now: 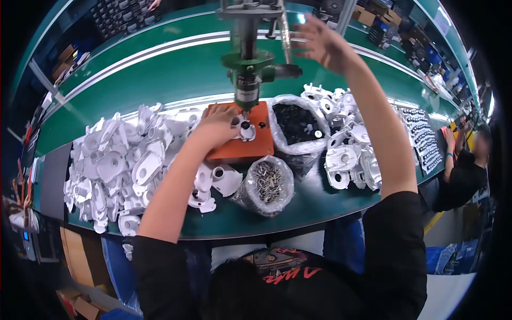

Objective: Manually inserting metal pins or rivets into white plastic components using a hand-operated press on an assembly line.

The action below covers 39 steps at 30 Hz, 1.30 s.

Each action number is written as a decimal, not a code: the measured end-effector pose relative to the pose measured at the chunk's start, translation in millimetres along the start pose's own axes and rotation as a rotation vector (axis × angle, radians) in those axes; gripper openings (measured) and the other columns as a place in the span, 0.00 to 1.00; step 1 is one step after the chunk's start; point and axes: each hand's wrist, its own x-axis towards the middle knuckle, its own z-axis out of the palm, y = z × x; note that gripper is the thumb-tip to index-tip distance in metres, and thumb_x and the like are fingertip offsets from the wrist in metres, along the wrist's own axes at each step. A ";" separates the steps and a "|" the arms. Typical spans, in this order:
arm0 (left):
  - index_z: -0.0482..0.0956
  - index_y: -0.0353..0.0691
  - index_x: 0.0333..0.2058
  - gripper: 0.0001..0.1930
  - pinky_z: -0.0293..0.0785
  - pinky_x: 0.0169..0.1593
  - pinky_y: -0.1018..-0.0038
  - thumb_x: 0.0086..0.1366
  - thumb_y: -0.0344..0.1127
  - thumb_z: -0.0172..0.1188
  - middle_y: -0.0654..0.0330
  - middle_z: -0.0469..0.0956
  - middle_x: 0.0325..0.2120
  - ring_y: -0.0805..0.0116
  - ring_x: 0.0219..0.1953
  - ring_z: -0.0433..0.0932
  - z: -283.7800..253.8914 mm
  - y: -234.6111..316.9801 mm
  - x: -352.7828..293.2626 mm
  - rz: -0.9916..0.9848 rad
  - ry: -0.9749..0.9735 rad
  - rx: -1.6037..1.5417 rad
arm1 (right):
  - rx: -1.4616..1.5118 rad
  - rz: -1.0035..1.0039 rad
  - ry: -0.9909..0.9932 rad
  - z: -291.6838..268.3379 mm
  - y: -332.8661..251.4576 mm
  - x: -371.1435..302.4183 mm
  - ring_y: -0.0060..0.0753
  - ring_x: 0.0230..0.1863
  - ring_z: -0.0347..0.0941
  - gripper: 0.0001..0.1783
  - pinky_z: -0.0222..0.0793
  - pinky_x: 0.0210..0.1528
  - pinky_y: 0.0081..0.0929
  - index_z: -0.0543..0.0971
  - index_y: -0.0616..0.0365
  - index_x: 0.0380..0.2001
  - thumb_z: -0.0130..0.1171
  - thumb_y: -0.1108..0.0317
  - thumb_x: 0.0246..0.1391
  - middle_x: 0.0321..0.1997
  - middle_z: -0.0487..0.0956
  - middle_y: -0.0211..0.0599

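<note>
An orange block (234,152) sits mid-table under an upright press (246,80) with a dark and silver column. On the block lies a small white plastic part (247,133) with a black round piece in it, right below the press tip. My left hand (216,128) rests over the block's left side, its fingers holding the part's left edge. High on the right, my right hand (320,47) is raised beside the press's silver lever (285,40), fingers spread and slightly blurred. It appears to hold nothing; a gap separates it from the lever.
White plastic housings (114,160) pile up on the left, with more white housings (344,154) on the right. A bag of black pieces (293,125) and a bag of metal pins (268,182) stand beside the block. A co-worker (464,170) is at far right.
</note>
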 end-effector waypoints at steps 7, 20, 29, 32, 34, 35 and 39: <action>0.58 0.41 0.58 0.38 0.67 0.54 0.63 0.51 0.48 0.62 0.48 0.74 0.46 0.53 0.50 0.73 -36.7 -13.1 31.3 -0.049 -0.339 -0.215 | -1.108 -0.055 -0.062 -80.7 63.0 -43.5 0.41 0.47 0.74 0.20 0.68 0.48 0.30 0.75 0.62 0.46 0.59 0.61 0.54 0.46 0.77 0.45; 0.77 0.34 0.42 0.34 0.73 0.45 0.69 0.44 0.59 0.64 0.46 0.78 0.41 0.58 0.43 0.78 -82.9 -4.1 59.5 -0.121 -0.341 0.101 | -1.625 0.061 -0.098 -125.8 135.2 -83.2 0.52 0.47 0.69 0.17 0.67 0.48 0.41 0.77 0.58 0.35 0.64 0.65 0.39 0.38 0.75 0.47; 0.66 0.39 0.54 0.32 0.69 0.52 0.60 0.53 0.46 0.63 0.42 0.71 0.47 0.47 0.52 0.70 -79.0 -48.9 28.1 -0.268 0.277 0.190 | -1.390 -0.024 0.055 -122.3 128.9 -90.0 0.53 0.44 0.71 0.11 0.68 0.46 0.39 0.74 0.60 0.34 0.59 0.72 0.45 0.38 0.75 0.47; 0.65 0.45 0.55 0.29 0.71 0.50 0.62 0.53 0.40 0.59 0.45 0.76 0.43 0.51 0.45 0.75 -83.0 -43.4 -2.3 -0.203 -0.131 0.036 | -1.265 -0.112 0.097 -144.9 141.1 -80.9 0.53 0.42 0.73 0.12 0.69 0.45 0.36 0.73 0.60 0.39 0.55 0.75 0.49 0.36 0.76 0.50; 0.68 0.44 0.52 0.26 0.71 0.49 0.62 0.52 0.37 0.55 0.45 0.76 0.43 0.52 0.44 0.76 -82.4 -33.2 -24.7 -0.230 -0.364 0.028 | -1.158 -0.187 0.189 -144.3 140.0 -81.3 0.51 0.42 0.74 0.14 0.69 0.44 0.36 0.72 0.60 0.43 0.53 0.75 0.51 0.35 0.76 0.49; 0.70 0.44 0.51 0.25 0.71 0.49 0.62 0.52 0.37 0.54 0.44 0.75 0.44 0.52 0.45 0.76 -81.0 -25.5 -30.1 -0.220 -0.457 0.070 | -1.054 -0.257 0.283 -144.3 137.5 -82.2 0.49 0.41 0.75 0.15 0.69 0.44 0.35 0.71 0.60 0.46 0.52 0.76 0.53 0.33 0.76 0.49; 0.72 0.44 0.50 0.23 0.72 0.46 0.61 0.51 0.33 0.50 0.46 0.77 0.39 0.50 0.42 0.76 -54.6 -45.9 -51.9 -0.062 -0.199 0.088 | -0.576 -0.029 0.357 -111.1 105.5 -84.4 0.26 0.33 0.71 0.14 0.71 0.36 0.30 0.71 0.57 0.48 0.44 0.70 0.60 0.33 0.73 0.32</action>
